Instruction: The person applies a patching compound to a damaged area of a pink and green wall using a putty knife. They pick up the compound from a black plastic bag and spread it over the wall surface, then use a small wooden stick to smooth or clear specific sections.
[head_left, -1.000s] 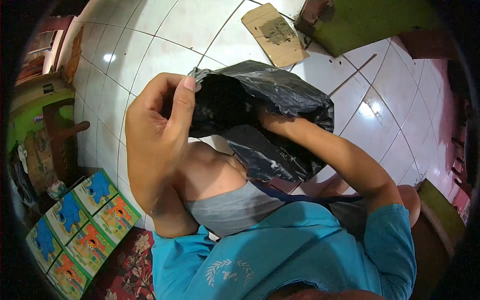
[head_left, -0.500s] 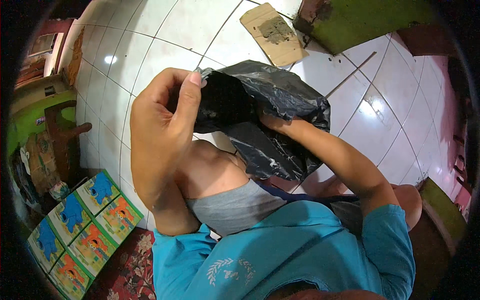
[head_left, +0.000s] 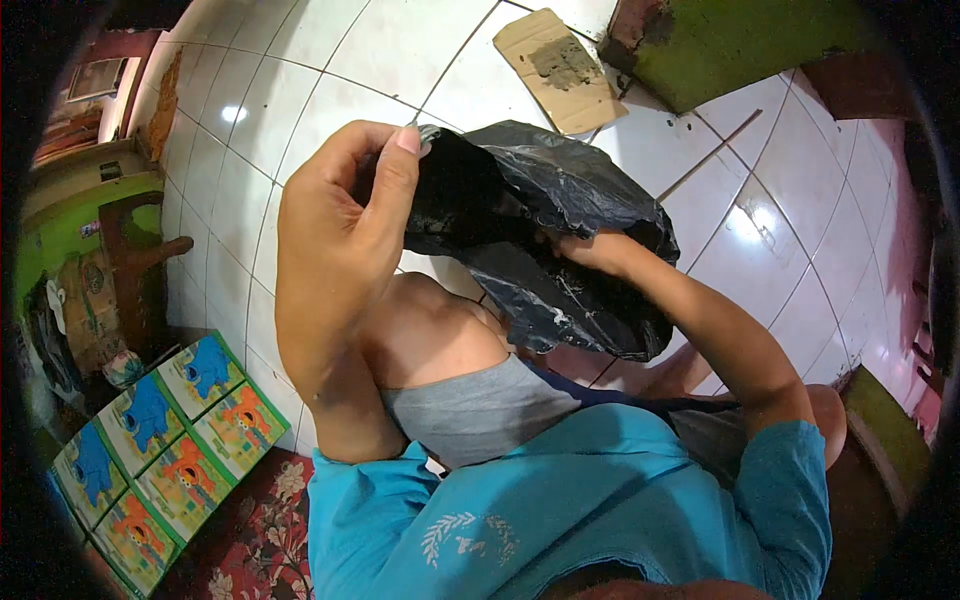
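A crumpled black plastic bag (head_left: 575, 170) is held up over my lap, its mouth gaping toward me. My left hand (head_left: 345, 215) pinches the bag's rim at the upper left between thumb and fingers. From the right, my right hand (head_left: 595, 250) reaches into the mouth of the bag. Its fingers are mostly hidden in the dark inside, so what they hold, if anything, does not show. Pale smudges mark the lower flap of the bag.
A piece of cardboard (head_left: 545, 62) with a grey, dirt-like patch lies on the white tiled floor (head_left: 300, 110). Green-painted structures (head_left: 740, 45) stand at the far right. A cartoon-printed mat (head_left: 170, 450) and a red floral cloth (head_left: 250, 540) are at the lower left.
My right hand has drawn back slightly, and more of it shows at the bag's mouth. The left hand keeps its pinch; the whole scene has shifted a little to the right.
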